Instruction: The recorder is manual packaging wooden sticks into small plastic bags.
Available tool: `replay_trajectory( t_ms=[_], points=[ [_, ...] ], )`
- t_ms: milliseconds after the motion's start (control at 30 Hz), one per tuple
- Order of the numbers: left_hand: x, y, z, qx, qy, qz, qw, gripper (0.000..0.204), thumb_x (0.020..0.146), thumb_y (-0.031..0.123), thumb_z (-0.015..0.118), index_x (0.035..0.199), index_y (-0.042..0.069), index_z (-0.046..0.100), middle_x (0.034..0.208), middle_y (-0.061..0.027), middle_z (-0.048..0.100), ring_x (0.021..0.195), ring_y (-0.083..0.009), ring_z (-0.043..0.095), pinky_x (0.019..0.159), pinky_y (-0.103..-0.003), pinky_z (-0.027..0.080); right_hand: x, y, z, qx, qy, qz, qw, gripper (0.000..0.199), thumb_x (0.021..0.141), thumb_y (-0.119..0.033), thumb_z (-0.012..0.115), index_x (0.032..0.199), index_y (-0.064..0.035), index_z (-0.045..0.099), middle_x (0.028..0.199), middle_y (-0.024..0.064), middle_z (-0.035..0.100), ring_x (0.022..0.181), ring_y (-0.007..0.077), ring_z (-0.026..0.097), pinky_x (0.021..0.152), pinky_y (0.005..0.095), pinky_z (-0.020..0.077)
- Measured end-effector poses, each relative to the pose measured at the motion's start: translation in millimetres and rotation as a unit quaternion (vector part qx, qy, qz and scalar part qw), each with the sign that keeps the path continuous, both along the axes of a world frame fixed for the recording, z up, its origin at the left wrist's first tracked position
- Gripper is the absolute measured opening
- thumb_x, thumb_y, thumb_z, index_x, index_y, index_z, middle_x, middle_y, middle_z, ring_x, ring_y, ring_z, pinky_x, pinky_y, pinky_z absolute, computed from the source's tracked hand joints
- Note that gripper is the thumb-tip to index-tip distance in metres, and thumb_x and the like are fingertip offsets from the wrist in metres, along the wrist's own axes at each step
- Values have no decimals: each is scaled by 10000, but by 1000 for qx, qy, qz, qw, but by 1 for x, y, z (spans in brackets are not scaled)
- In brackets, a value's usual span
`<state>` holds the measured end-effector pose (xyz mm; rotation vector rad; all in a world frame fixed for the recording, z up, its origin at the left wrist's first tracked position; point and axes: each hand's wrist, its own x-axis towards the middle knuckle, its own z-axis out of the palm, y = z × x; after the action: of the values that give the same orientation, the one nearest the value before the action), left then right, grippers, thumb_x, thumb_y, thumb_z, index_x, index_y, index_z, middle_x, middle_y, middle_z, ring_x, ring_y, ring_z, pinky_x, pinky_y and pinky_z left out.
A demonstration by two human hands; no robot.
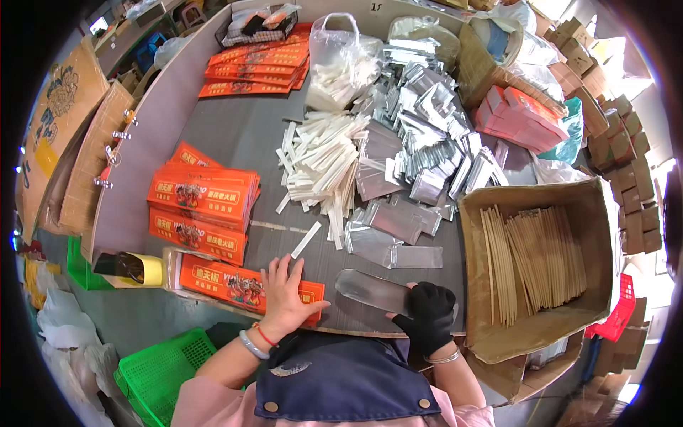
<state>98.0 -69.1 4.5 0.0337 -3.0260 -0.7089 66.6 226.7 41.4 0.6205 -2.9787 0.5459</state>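
Observation:
My left hand (283,290), bare with a red cord and a bangle at the wrist, lies with fingers spread on the right end of a stack of orange printed paper sleeves (220,282) at the table's front edge. My right hand (429,317) wears a black glove with bare fingertips. Its thumb and fingers pinch the right end of a long, clear, round-ended plastic piece (370,290), which lies low over the tabletop. Just beyond my left hand is a single white paper-wrapped strip (306,240).
More orange sleeves (203,192) are stacked at left. White strips (324,156) and silvery clear packets (427,121) are heaped mid-table. A cardboard box (544,327) of wooden chopsticks (544,260) stands at right. A green basket (167,370) sits below the table's left front.

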Motion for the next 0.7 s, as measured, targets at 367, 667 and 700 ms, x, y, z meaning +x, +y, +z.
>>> replay_trajectory(
  t_ms=[367,667,700],
  points=[
    [-2,0,-19,69,-41,17,997,994,636,485,853,1379,-25,434,1487,-236,323,1398,-426,244,1136,-593,130,4,-69,-37,2,-81,119,990,701,672,-584,743,1161,-106,588,1064,117,611,1003,316,572,905,495,375],
    [-78,-25,-25,4,38,17,999,232,773,172,742,904,36,608,896,-114,590,864,-351,577,751,-469,450,-22,100,-64,49,141,-257,955,469,808,-365,715,1108,-29,585,1095,166,605,1062,369,551,888,477,432],
    [-80,-32,-31,4,41,16,999,232,773,172,742,904,36,608,896,-114,590,864,-351,577,751,-469,450,-22,121,-56,63,100,-320,940,446,828,-346,688,1114,-20,581,1085,170,600,1057,365,547,884,483,434]
  ],
)
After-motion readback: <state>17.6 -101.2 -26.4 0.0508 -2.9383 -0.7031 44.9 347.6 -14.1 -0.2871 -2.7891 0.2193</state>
